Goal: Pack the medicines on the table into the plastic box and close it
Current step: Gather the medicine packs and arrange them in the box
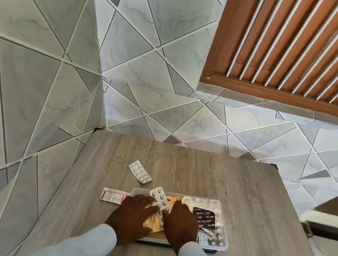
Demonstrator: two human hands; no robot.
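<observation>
A clear plastic box (223, 224) sits on the wooden table (241, 190), holding several blister packs, a gold foil strip (152, 222) and a dark blue sachet (205, 217). Both hands are over its left half. My left hand (131, 217) and my right hand (181, 223) together hold a silver blister pack (160, 201), tilted above the box. Another silver blister pack (139, 171) lies on the table beyond the box. A red and white strip (112, 195) lies just left of the box. No lid is visible.
The table stands in a corner against grey tiled walls (43, 70). A wooden louvred window (301, 48) is at the upper right. Another surface's edge (327, 221) shows at the far right.
</observation>
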